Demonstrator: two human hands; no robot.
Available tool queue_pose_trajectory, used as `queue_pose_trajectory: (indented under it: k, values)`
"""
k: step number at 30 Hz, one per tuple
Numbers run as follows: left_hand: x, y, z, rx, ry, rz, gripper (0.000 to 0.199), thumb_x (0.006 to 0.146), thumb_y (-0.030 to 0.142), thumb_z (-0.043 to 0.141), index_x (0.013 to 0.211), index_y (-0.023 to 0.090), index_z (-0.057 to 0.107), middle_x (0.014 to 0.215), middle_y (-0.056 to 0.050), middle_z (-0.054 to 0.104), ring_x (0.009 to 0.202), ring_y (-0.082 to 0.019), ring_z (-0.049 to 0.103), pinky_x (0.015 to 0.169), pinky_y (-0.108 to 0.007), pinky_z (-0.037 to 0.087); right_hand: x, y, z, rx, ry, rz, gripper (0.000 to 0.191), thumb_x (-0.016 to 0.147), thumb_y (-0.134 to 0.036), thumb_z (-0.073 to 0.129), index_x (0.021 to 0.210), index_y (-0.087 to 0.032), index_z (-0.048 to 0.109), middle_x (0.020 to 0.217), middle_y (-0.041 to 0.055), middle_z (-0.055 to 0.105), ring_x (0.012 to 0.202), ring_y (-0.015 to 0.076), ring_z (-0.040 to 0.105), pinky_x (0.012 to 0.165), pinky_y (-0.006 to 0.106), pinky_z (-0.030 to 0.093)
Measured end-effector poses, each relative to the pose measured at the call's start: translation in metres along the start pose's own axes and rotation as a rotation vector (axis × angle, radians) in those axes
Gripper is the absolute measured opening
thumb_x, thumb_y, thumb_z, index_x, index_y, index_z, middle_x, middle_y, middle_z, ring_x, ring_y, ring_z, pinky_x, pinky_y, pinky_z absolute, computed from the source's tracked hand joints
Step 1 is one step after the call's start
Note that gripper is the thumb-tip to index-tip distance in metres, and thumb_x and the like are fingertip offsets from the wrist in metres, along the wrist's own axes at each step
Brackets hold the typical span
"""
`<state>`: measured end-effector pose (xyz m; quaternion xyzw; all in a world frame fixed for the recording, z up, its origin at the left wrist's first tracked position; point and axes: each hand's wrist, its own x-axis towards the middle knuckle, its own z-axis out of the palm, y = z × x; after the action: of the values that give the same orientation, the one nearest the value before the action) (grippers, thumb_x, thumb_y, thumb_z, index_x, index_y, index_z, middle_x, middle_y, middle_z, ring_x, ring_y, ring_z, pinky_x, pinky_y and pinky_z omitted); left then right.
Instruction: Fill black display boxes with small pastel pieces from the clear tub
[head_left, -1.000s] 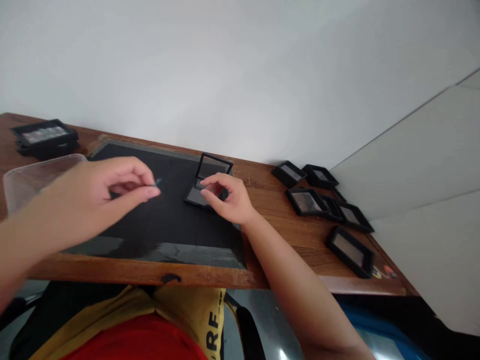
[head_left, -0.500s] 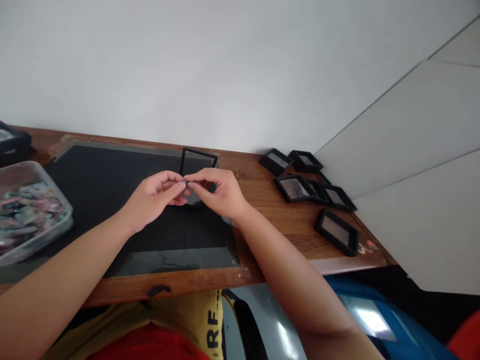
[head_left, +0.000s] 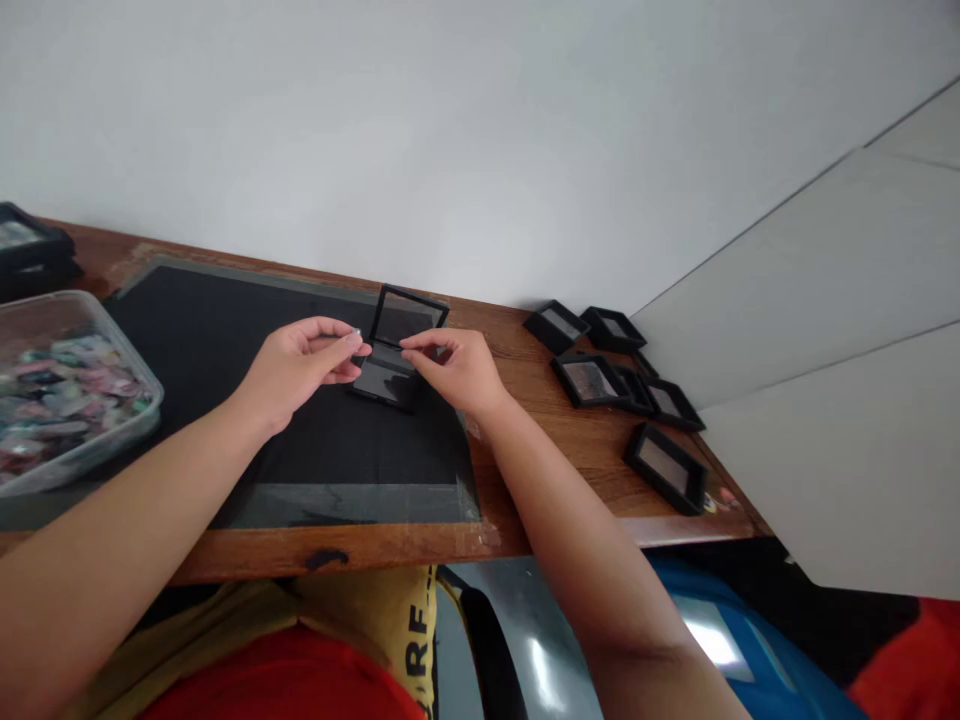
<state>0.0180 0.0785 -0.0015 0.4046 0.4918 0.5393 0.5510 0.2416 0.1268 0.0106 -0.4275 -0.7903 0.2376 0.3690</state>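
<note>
In the head view my left hand [head_left: 304, 365] pinches a small shiny piece [head_left: 357, 333] between thumb and forefinger, held up over the black mat. My right hand [head_left: 457, 368] is over the right side of an open black-framed case [head_left: 384, 382]. Its thumb and forefinger are close together at the tips, and what they hold, if anything, is too small to make out. The case's clear lid [head_left: 409, 315] stands up at the back, partly behind the right fingers. To the left sits a clear plastic tub [head_left: 154, 395] full of small multicoloured stone-like pieces.
A black mat [head_left: 315, 460] is taped to the wooden table [head_left: 540, 470]. Several black-framed cases [head_left: 666, 465] lie along the right side, and more black cases [head_left: 34, 250] are stacked at the far left. A white wall [head_left: 450, 150] rises behind. Someone's red clothing shows at lower right.
My hands, whose fingertips met over the case, have parted. The left moved left with the small shiny piece, the right slightly right. The view has shifted a little, and more of the case shows.
</note>
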Motion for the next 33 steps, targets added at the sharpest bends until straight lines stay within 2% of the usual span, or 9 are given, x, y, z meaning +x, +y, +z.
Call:
queue_pose_trajectory:
  k: [4,7,14,17,22,25,28,33]
  values:
    - [0.002,0.0,0.0,-0.031,0.075,0.023,0.025,0.079,0.029,0.086,0.095,0.016,0.072,0.09,-0.007,0.082,0.079,-0.016,0.077,0.075,-0.027,0.065,-0.002,0.0,0.0,-0.144,-0.06,0.026,0.012,0.086,-0.018,0.076,0.092,-0.021,0.086,0.085,0.003,0.082,0.071,0.0148,0.068,0.071,0.029,0.051]
    - [0.002,0.0,0.001,-0.05,0.108,0.03,0.018,0.083,0.021,0.082,0.097,0.015,0.072,0.093,-0.007,0.083,0.08,-0.015,0.078,0.073,-0.024,0.065,-0.001,-0.001,-0.001,-0.222,-0.074,0.021,0.012,0.084,-0.016,0.075,0.09,-0.02,0.085,0.086,0.0031,0.081,0.071,0.015,0.067,0.072,0.03,0.05]
    - [0.002,0.001,0.002,-0.051,0.079,0.002,0.021,0.083,0.019,0.083,0.1,0.014,0.072,0.091,-0.006,0.083,0.076,-0.014,0.078,0.071,-0.021,0.065,-0.002,-0.012,0.001,-0.377,-0.118,0.006,0.011,0.083,-0.013,0.075,0.087,-0.02,0.082,0.092,0.0037,0.081,0.076,0.0161,0.066,0.073,0.03,0.047]
    - [0.001,0.002,0.003,-0.044,0.076,-0.021,0.023,0.082,0.016,0.083,0.103,0.013,0.073,0.092,-0.007,0.083,0.074,-0.014,0.078,0.068,-0.021,0.065,-0.004,-0.013,0.004,-0.311,-0.186,-0.024,0.006,0.084,-0.019,0.079,0.089,-0.019,0.082,0.092,0.0041,0.08,0.074,0.015,0.065,0.072,0.029,0.047]
    - [-0.002,0.003,0.003,-0.023,0.07,-0.045,0.022,0.086,0.017,0.08,0.107,0.013,0.073,0.095,-0.008,0.084,0.069,-0.013,0.077,0.065,-0.02,0.065,-0.005,-0.005,0.004,-0.112,-0.26,-0.016,0.023,0.083,-0.027,0.083,0.104,-0.019,0.081,0.094,0.0032,0.08,0.067,0.0112,0.06,0.068,0.027,0.047]
    - [-0.003,0.004,0.005,-0.014,0.069,-0.037,0.02,0.089,0.016,0.078,0.108,0.013,0.073,0.096,-0.008,0.084,0.067,-0.011,0.075,0.064,-0.019,0.065,-0.005,-0.002,-0.001,-0.08,-0.257,-0.024,0.023,0.085,-0.019,0.075,0.107,-0.018,0.08,0.093,0.0031,0.08,0.064,0.0099,0.058,0.066,0.026,0.047]
    - [-0.003,0.005,0.006,-0.011,0.07,-0.037,0.018,0.091,0.015,0.076,0.108,0.013,0.072,0.095,-0.007,0.084,0.066,-0.011,0.075,0.064,-0.019,0.065,-0.004,0.001,-0.006,-0.095,-0.253,-0.022,0.035,0.081,-0.008,0.064,0.112,-0.017,0.079,0.096,0.0032,0.08,0.062,0.0088,0.057,0.064,0.025,0.047]
    - [-0.005,0.006,0.007,-0.014,0.059,-0.046,0.018,0.091,0.014,0.075,0.11,0.013,0.072,0.095,-0.007,0.084,0.066,-0.01,0.075,0.065,-0.018,0.065,-0.002,0.004,-0.008,-0.118,-0.275,0.0,0.037,0.082,-0.008,0.066,0.117,-0.015,0.077,0.099,0.0047,0.08,0.06,0.0078,0.055,0.064,0.025,0.047]
